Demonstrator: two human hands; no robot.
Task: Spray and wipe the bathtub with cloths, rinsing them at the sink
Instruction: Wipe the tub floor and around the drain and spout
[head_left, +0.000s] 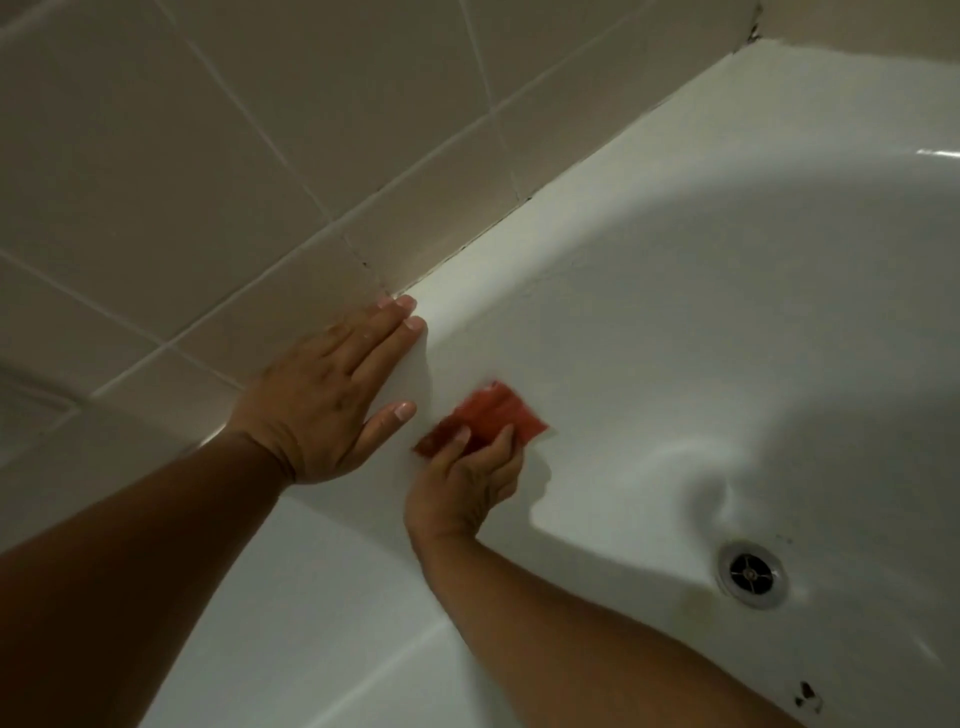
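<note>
A white bathtub fills the right and lower part of the view. My left hand lies flat, fingers straight, on the tub's far rim beside the tiled wall. My right hand grips a small red cloth and presses it against the tub's inner wall just below the rim. The cloth looks blurred. My right forearm reaches in from the lower right.
Beige wall tiles with pale grout rise behind the rim. A round metal drain sits in the tub floor at the right. Dark chipped spots mark the enamel near the bottom right. Dark grime lines the wall joint.
</note>
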